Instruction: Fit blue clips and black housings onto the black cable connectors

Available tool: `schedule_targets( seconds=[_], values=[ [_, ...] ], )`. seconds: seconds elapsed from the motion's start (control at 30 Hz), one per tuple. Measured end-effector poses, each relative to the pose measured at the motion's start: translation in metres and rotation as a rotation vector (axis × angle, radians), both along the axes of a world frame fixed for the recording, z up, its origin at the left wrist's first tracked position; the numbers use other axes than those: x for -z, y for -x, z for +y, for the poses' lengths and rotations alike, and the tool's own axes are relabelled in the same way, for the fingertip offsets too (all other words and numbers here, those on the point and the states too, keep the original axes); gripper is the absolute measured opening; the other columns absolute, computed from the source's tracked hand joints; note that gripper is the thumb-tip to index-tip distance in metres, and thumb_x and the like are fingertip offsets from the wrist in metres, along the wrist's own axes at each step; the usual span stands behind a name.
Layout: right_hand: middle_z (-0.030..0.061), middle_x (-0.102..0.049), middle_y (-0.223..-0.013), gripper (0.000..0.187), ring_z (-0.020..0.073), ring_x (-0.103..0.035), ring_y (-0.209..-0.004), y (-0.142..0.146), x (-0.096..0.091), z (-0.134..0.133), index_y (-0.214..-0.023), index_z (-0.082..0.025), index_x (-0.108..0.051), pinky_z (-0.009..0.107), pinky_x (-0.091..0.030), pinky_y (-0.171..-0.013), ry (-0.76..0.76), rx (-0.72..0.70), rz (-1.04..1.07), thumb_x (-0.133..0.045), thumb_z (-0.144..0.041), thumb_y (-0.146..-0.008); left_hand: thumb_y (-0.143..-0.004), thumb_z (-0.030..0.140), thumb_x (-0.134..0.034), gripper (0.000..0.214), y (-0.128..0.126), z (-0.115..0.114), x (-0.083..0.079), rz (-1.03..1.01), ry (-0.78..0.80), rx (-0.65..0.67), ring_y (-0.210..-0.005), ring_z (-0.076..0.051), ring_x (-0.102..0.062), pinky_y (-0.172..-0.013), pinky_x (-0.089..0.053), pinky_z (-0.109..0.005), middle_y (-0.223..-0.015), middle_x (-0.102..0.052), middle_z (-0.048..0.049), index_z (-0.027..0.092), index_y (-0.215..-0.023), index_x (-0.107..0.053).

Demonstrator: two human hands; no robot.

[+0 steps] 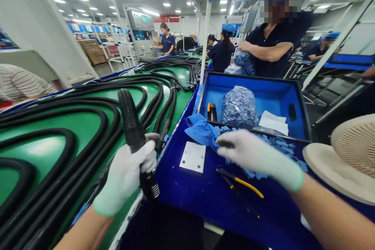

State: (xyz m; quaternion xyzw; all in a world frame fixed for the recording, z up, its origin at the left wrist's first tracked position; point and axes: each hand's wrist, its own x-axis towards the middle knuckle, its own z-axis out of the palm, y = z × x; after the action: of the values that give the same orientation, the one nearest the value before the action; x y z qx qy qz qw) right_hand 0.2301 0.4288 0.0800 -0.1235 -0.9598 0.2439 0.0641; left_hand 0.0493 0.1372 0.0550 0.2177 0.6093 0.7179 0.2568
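My left hand [129,170], in a white glove, is wrapped around a black corrugated hose end [130,119]. The hose end stands tilted, and its lower tip [152,189] shows pale rings below my fist. My right hand [238,148], also gloved, hovers over the blue worktop with its fingers curled together. Dark patches show at its fingertips, and I cannot make out what they hold, if anything. Beside those fingers lies a blue cloth cap [202,129]. Many small blue pieces [281,144] are spread behind and beneath this hand.
Yellow-handled pliers [240,183] and a white plate with holes [192,157] lie on the worktop. A blue bin [275,86] holds a bag of blue pieces [238,105]. Black hoses [96,115] cover the green table at left. A beige fan [356,152] stands right; co-workers are beyond.
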Motion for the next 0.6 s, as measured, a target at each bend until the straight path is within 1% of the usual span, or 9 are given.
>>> schedule_targets(
  seconds=[0.07, 0.1, 0.13, 0.2, 0.3, 0.4, 0.47, 0.53, 0.6],
  values=[
    [0.0070, -0.074, -0.093, 0.013, 0.0257, -0.069, -0.084, -0.022, 0.020, -0.052, -0.093, -0.026, -0.074, 0.036, -0.050, -0.077, -0.129, 0.083, -0.154, -0.071, -0.037, -0.088, -0.094, 0.032, -0.070, 0.029, -0.001, 0.017, -0.016, 0.027, -0.081, 0.021, -0.047, -0.007, -0.032, -0.047, -0.032, -0.022, -0.058, -0.036, 0.0090, 0.016, -0.117, -0.063],
    [0.0083, -0.073, -0.093, 0.014, 0.0278, -0.068, -0.087, -0.033, 0.031, -0.070, -0.092, -0.024, -0.073, 0.038, -0.049, -0.079, -0.200, 0.147, -0.215, -0.072, -0.036, -0.086, -0.093, 0.031, -0.071, 0.029, -0.002, 0.027, -0.022, 0.055, -0.122, 0.023, -0.047, -0.007, -0.032, -0.048, -0.032, -0.022, -0.058, -0.037, 0.0088, 0.016, -0.117, -0.063],
    [0.0092, -0.072, -0.093, 0.016, 0.0297, -0.067, -0.090, -0.043, 0.042, -0.083, -0.093, -0.022, -0.071, 0.039, -0.049, -0.081, -0.258, 0.218, -0.267, -0.074, -0.035, -0.084, -0.092, 0.030, -0.072, 0.029, -0.004, 0.036, -0.028, 0.092, -0.154, 0.017, -0.047, -0.007, -0.033, -0.048, -0.033, -0.022, -0.058, -0.038, 0.0086, 0.016, -0.116, -0.063],
    [0.0104, -0.070, -0.097, 0.022, 0.0323, -0.066, -0.096, -0.062, 0.061, -0.095, -0.098, -0.020, -0.070, 0.042, -0.048, -0.085, -0.316, 0.316, -0.328, -0.076, -0.033, -0.081, -0.091, 0.028, -0.072, 0.028, -0.006, 0.055, -0.033, 0.172, -0.190, 0.006, -0.047, -0.008, -0.036, -0.049, -0.035, -0.023, -0.057, -0.041, 0.0080, 0.016, -0.115, -0.064],
    [0.0102, -0.069, -0.102, 0.019, 0.0305, -0.065, -0.099, -0.083, 0.080, -0.086, -0.106, -0.020, -0.069, 0.041, -0.048, -0.086, -0.346, 0.418, -0.266, -0.068, -0.028, -0.088, -0.089, 0.026, -0.072, 0.026, -0.005, 0.079, -0.029, 0.252, -0.203, 0.008, -0.046, -0.009, -0.039, -0.048, -0.037, -0.024, -0.055, -0.043, 0.0075, 0.015, -0.112, -0.064],
    [0.0093, -0.070, -0.104, 0.020, 0.0258, -0.066, -0.098, -0.088, 0.086, -0.063, -0.108, -0.020, -0.070, 0.037, -0.048, -0.087, -0.408, 0.502, -0.149, -0.052, -0.023, -0.099, -0.088, 0.027, -0.072, 0.026, -0.003, 0.097, -0.015, 0.285, -0.194, 0.018, -0.045, -0.010, -0.041, -0.048, -0.038, -0.024, -0.054, -0.045, 0.0071, 0.016, -0.110, -0.065],
    [0.0087, -0.069, -0.107, 0.024, 0.0231, -0.066, -0.099, -0.079, 0.089, -0.049, -0.113, -0.021, -0.069, 0.034, -0.048, -0.086, -0.437, 0.465, -0.125, -0.049, -0.023, -0.101, -0.086, 0.028, -0.074, 0.027, -0.003, 0.104, -0.004, 0.299, -0.169, 0.011, -0.045, -0.010, -0.042, -0.048, -0.038, -0.024, -0.053, -0.046, 0.0069, 0.015, -0.109, -0.066],
    [0.0074, -0.068, -0.112, 0.027, 0.0215, -0.066, -0.099, -0.063, 0.092, -0.039, -0.121, -0.024, -0.068, 0.031, -0.048, -0.084, -0.445, 0.373, -0.123, -0.050, -0.024, -0.101, -0.084, 0.029, -0.075, 0.030, -0.004, 0.107, 0.005, 0.295, -0.147, 0.008, -0.045, -0.009, -0.041, -0.047, -0.038, -0.023, -0.054, -0.047, 0.0069, 0.015, -0.109, -0.066],
    [0.0072, -0.067, -0.113, 0.028, 0.0223, -0.065, -0.098, -0.044, 0.097, -0.033, -0.119, -0.027, -0.070, 0.032, -0.047, -0.082, -0.447, 0.284, -0.131, -0.053, -0.020, -0.098, -0.083, 0.030, -0.074, 0.032, -0.005, 0.108, 0.011, 0.289, -0.133, 0.018, -0.044, -0.009, -0.041, -0.047, -0.037, -0.023, -0.054, -0.047, 0.0071, 0.014, -0.110, -0.066]
  ],
)
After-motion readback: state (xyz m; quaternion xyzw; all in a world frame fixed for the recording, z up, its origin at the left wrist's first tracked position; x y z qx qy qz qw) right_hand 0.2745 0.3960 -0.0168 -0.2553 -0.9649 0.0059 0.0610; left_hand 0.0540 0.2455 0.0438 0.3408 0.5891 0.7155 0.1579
